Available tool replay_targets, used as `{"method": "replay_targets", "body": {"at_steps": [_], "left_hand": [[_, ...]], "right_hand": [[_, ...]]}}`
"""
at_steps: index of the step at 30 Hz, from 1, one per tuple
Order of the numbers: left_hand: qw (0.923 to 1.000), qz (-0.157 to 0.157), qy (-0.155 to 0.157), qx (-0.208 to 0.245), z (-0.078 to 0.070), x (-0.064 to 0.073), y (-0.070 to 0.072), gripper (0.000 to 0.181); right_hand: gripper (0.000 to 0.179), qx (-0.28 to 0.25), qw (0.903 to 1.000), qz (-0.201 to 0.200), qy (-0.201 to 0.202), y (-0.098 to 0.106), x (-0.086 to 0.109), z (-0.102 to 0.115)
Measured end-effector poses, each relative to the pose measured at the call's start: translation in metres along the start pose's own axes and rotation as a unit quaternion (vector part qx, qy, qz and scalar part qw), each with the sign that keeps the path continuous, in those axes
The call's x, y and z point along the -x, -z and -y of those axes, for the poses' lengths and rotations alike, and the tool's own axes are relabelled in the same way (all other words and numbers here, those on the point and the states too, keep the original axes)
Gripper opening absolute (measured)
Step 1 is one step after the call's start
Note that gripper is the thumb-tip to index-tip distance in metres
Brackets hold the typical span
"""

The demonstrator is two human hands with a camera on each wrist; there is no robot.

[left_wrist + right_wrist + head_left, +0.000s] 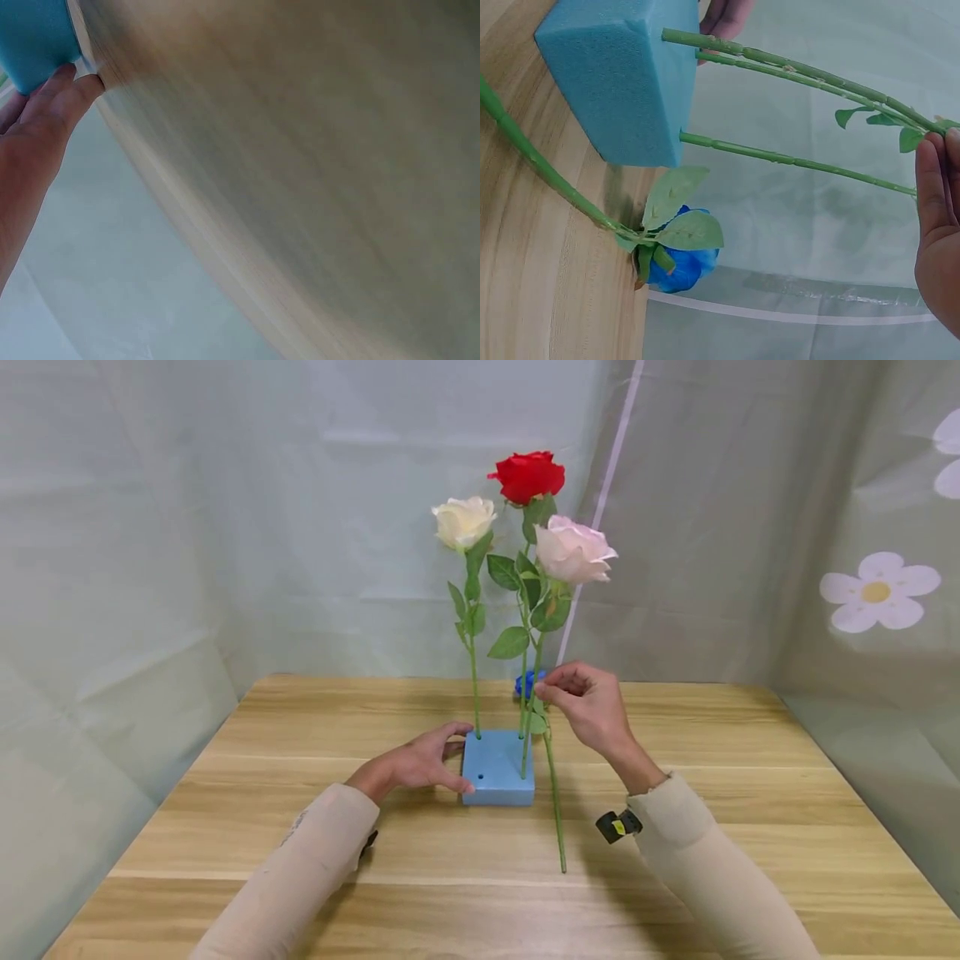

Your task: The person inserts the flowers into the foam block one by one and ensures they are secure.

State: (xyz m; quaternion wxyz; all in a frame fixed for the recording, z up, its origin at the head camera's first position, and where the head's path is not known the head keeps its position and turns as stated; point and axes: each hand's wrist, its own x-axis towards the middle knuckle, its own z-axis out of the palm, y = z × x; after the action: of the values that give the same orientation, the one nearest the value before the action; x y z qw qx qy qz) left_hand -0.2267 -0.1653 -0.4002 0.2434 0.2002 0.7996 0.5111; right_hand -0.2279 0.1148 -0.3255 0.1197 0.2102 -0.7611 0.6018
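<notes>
I see no brand, label or readable writing anywhere. My right hand [588, 706], just right of frame centre in the head view, has its fingertips [553, 687] pinched narrow on the stem of the pink rose [572, 551], well below the bloom and above the blue foam block [497, 767]. In the right wrist view those fingers sit at the far right edge against the stems, and I cannot tell there exactly which stem they pinch. My left hand [422, 763] lies at the block's left side, thumb along its front edge and fingers curled round the rear corner, gripping it; the left wrist view shows fingertips touching the block [34, 37] in the upper left corner.

The block sits at the middle of the wooden table [712, 827]. A cream rose [464, 521] and a red rose [528, 474] stand upright in it. A loose green stem [556, 806] lies to the block's right, running to a blue flower [529, 682] behind it. A small black and yellow clip [618, 826] sits at my right wrist. Pale cloth with flower prints hangs behind.
</notes>
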Motion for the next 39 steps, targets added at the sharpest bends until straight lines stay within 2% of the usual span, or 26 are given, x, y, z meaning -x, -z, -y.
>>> {"method": "replay_targets", "body": {"at_steps": [12,19,28,39], "left_hand": [[0.9999,0.001,0.001,0.011,-0.003,0.001,-0.001,0.096],[0.9999,-0.002,0.011,0.002,-0.002,-0.001,0.000,0.097],[1.0000,-0.003,0.007,-0.003,-0.001,-0.001,0.001,0.097],[0.9999,-0.006,0.009,-0.005,-0.004,0.001,-0.001,0.098]], "right_hand": [[0.012,0.004,0.9998,0.007,-0.017,-0.001,0.002,-0.002],[0.011,0.001,0.9995,0.008,-0.030,-0.001,0.005,-0.002],[0.013,0.004,0.9989,0.010,-0.045,0.000,0.006,-0.003],[0.015,0.031,0.9979,0.017,-0.055,0.005,0.010,-0.013]]}}
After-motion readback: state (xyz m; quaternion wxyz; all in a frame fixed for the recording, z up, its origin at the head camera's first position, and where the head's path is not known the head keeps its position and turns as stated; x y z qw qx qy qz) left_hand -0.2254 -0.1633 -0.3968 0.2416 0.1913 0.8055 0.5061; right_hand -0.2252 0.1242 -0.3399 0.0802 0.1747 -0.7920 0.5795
